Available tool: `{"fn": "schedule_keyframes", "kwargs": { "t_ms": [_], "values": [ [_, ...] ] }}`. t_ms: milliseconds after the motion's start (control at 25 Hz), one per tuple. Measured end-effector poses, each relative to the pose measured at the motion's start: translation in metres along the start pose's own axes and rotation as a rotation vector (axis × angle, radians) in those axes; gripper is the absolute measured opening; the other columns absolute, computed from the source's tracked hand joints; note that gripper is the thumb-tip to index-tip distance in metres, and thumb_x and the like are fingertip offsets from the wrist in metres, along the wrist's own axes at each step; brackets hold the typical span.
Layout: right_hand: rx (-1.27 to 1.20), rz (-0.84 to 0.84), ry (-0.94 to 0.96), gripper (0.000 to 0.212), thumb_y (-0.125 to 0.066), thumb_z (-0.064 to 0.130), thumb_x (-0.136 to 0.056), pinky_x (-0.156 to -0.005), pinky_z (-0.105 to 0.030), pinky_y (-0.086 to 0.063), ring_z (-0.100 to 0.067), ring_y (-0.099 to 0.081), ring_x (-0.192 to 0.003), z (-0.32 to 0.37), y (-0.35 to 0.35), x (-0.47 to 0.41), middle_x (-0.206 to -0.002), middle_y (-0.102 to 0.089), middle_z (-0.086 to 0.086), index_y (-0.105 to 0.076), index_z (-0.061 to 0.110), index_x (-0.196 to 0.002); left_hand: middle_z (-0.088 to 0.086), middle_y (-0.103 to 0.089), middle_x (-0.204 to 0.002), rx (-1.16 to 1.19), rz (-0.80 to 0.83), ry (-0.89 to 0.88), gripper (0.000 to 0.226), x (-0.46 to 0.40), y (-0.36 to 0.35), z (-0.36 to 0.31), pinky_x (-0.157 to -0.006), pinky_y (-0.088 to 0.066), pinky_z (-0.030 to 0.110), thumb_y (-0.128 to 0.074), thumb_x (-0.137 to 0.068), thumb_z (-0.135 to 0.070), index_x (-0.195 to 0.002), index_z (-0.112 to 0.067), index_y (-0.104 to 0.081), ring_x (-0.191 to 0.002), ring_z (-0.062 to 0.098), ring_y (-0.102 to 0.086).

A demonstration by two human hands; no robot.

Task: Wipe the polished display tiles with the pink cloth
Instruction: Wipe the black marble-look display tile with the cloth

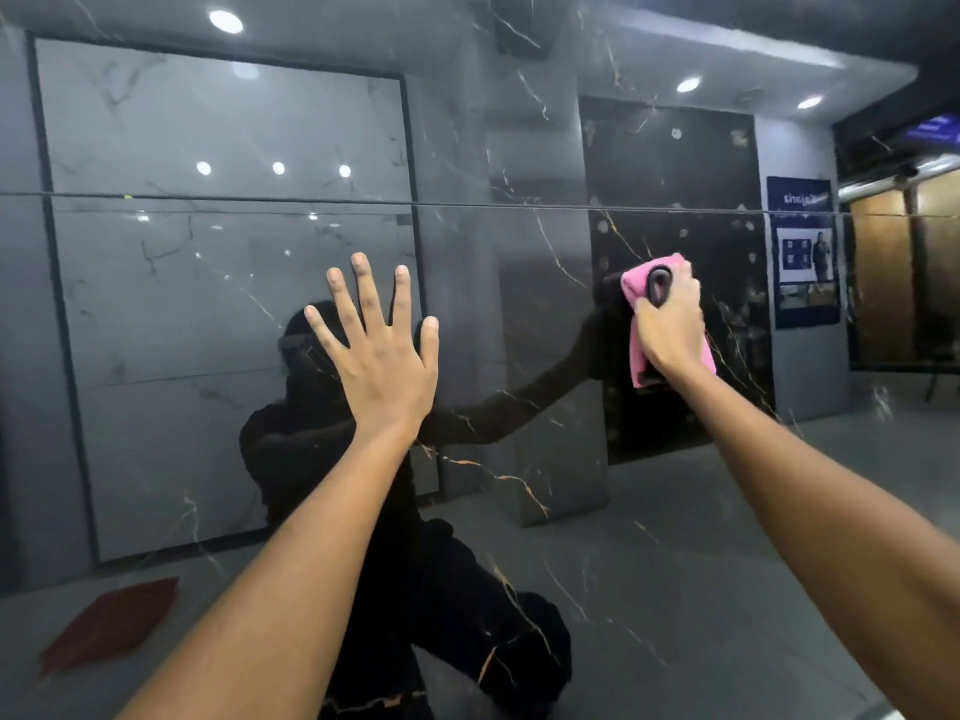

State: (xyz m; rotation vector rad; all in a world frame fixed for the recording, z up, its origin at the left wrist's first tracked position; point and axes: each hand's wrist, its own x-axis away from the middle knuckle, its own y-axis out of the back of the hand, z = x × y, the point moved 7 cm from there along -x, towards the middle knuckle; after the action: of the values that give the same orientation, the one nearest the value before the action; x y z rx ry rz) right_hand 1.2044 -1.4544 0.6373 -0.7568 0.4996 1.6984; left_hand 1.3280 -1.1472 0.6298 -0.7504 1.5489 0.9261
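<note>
Head view, the only one. Dark polished display tile (519, 314) with gold veining fills the frame; it is mirror-glossy and reflects the room and the person. A horizontal joint line (467, 202) crosses it above both hands.

Left hand (382, 350): open, fingers spread, palm flat against the tile, holding nothing. Apparently a brace.

Right hand (670, 324): closed around the pink cloth (638, 283), pressing the bunched cloth to the tile. Cloth shows above the knuckles and below the heel of the hand, so its long axis runs roughly vertical. A dark loop sits at the cloth's top; what it is, cannot tell.

Key relation: the cloth is between right palm and tile, well right of the left hand. Judgement: the unwiped span lies leftward, toward the braced hand; the right hand alone does the stroke.
</note>
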Motion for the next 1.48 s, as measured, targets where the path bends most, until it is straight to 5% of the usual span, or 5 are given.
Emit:
{"fn": "schedule_keyframes", "kwargs": {
  "t_ms": [520, 760, 960, 1240, 1480],
  "values": [
    [-0.024, -0.1, 0.237, 0.039, -0.052, 0.006, -0.071, -0.099, -0.05, -0.039, -0.036, -0.046, -0.116, -0.065, 0.041, -0.063, -0.12, -0.052, -0.011, -0.054, 0.006, -0.11, 0.004, -0.019, -0.161, 0.26, -0.071, 0.151, 0.056, 0.005, -0.037, -0.151, -0.118, 0.0, 0.052, -0.025, -0.099, -0.037, -0.15, -0.015, -0.032, -0.15, 0.032, -0.005],
    [0.202, 0.398, 1.312, 0.074, -0.062, 0.008, -0.072, -0.119, -0.031, -0.009, -0.032, -0.03, -0.141, -0.027, -0.015, 0.008, -0.149, -0.037, -0.021, -0.04, -0.004, -0.141, 0.004, -0.007, -0.164, -0.006, -0.066, 0.151, 0.06, 0.018, -0.058, -0.152, -0.119, -0.003, 0.055, -0.023, -0.101, -0.039, -0.156, -0.016, -0.016, -0.15, 0.033, -0.002],
    [-0.061, -0.106, 0.334, 0.057, -0.054, 0.011, -0.079, -0.111, -0.037, -0.029, -0.035, -0.042, -0.13, -0.046, 0.037, -0.144, -0.14, -0.048, -0.019, -0.048, -0.002, -0.134, 0.005, -0.003, -0.164, -0.089, -0.06, 0.171, 0.063, 0.021, -0.058, -0.155, -0.119, -0.002, 0.055, -0.023, -0.099, -0.038, -0.157, -0.015, -0.011, -0.15, 0.033, 0.0],
    [0.275, 0.588, 1.386, 0.073, -0.058, 0.013, -0.079, -0.118, -0.03, -0.007, -0.022, -0.022, -0.146, 0.024, -0.033, -0.055, -0.156, -0.029, -0.008, -0.034, 0.009, -0.148, 0.005, -0.006, -0.164, -0.091, -0.043, 0.192, 0.062, 0.02, -0.058, -0.154, -0.119, -0.004, 0.053, -0.024, -0.099, -0.038, -0.156, -0.014, -0.015, -0.15, 0.032, -0.002],
    [-0.114, 0.078, 0.722, 0.073, -0.071, 0.009, -0.07, -0.113, -0.045, -0.029, -0.033, -0.043, -0.132, 0.013, -0.009, -0.091, -0.141, -0.049, -0.016, -0.047, 0.0, -0.138, 0.003, -0.006, -0.164, -0.08, -0.045, 0.176, 0.06, 0.024, -0.059, -0.153, -0.12, -0.002, 0.051, -0.021, -0.1, -0.037, -0.156, -0.016, -0.015, -0.15, 0.03, -0.001]
  ]
}}
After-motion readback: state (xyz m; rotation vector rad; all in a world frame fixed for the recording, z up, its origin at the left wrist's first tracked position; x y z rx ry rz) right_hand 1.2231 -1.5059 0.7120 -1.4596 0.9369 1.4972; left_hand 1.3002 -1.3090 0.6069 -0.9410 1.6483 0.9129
